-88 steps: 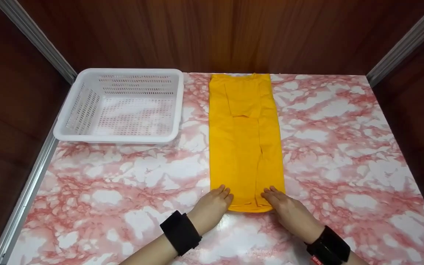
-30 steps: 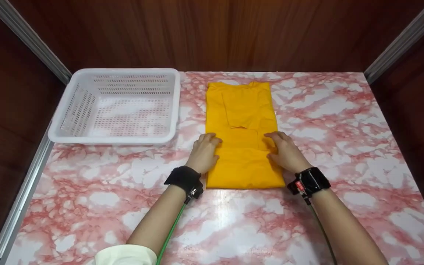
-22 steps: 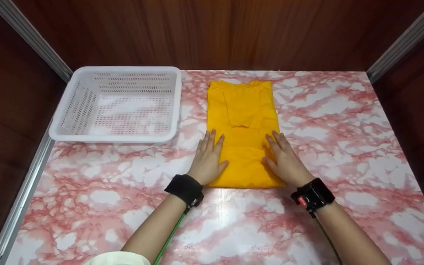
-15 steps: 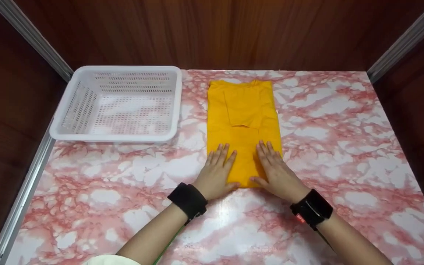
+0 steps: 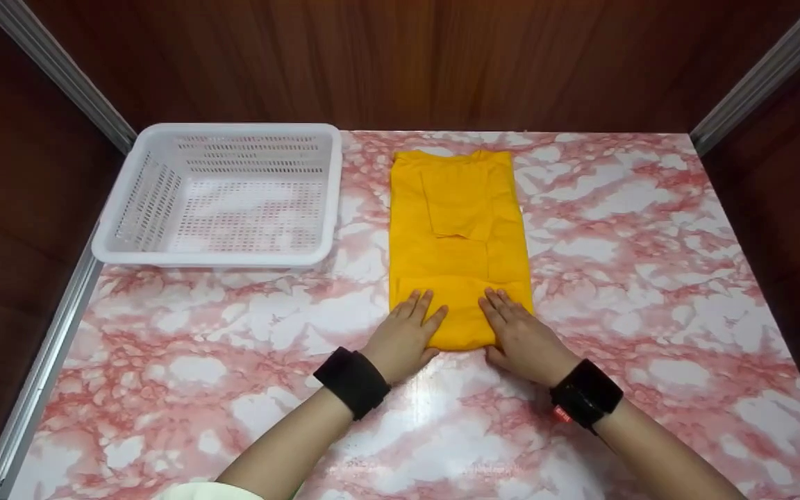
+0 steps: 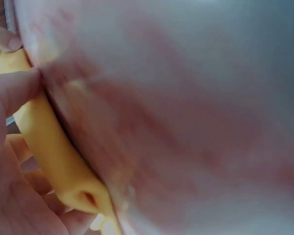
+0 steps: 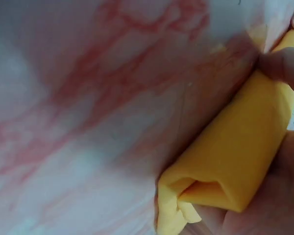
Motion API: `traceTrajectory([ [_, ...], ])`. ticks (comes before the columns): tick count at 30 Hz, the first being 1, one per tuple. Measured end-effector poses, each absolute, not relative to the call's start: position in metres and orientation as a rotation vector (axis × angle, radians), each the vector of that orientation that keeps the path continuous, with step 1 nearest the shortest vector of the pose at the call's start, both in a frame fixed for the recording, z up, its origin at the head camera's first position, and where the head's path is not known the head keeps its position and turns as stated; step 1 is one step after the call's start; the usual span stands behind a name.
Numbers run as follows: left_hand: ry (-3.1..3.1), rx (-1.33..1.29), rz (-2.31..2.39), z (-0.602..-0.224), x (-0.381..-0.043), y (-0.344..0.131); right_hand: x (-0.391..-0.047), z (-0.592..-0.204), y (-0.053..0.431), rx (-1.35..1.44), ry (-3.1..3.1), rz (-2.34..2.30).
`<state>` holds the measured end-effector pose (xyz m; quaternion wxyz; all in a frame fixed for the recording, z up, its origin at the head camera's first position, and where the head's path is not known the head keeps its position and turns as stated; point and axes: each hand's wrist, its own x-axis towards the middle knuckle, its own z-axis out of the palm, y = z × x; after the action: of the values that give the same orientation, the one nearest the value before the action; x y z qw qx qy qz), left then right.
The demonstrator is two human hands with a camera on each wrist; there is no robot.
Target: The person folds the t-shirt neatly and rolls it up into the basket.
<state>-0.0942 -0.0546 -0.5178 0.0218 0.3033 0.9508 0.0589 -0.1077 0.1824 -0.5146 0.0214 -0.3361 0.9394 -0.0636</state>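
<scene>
A yellow T-shirt (image 5: 452, 257) lies folded into a long strip, its near end turned up into a thicker band. My left hand (image 5: 403, 340) grips the left part of that near fold, fingers on top and thumb at the front edge. At the right part, my right hand (image 5: 528, 347) holds it the same way. Up close in the left wrist view, the rolled edge of the shirt (image 6: 51, 147) sits between thumb and fingers. The right wrist view shows the shirt's fold (image 7: 235, 142) with an open loop at its end and the thumb against it.
A white perforated plastic basket (image 5: 216, 260) stands at the back left, with nothing in it. Red-and-white marbled tabletop (image 5: 233, 319) surrounds the shirt. Dark wood panels (image 5: 407, 62) enclose the back and sides, with metal strips at the corners.
The shirt's near end has been folded up, shortening it. The hands then pressed flat on the fold, slid back toward the near edge, and now grip it with the thumbs at the front.
</scene>
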Motion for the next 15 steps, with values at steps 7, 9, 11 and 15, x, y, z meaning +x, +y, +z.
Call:
traceTrajectory([
  [7, 2.986, 0.986, 0.053, -0.5129, -0.0976, -0.0515, -0.1093, -0.5207, 0.1786, -1.122, 3.06, -0.16],
  [9, 2.979, 0.984, 0.047, -0.5121, -0.0979, -0.0513, -0.1097, -0.5213, 0.1778, -1.136, 3.091, -0.164],
  [11, 2.983, 0.989, 0.035, -0.5125, -0.0974, -0.0509, -0.1097, -0.5222, 0.1773, -1.158, 3.115, -0.138],
  [15, 3.015, 0.953, 0.037, -0.5146, -0.0959, -0.0507, -0.1107, -0.5227, 0.1763, -1.182, 3.158, -0.076],
])
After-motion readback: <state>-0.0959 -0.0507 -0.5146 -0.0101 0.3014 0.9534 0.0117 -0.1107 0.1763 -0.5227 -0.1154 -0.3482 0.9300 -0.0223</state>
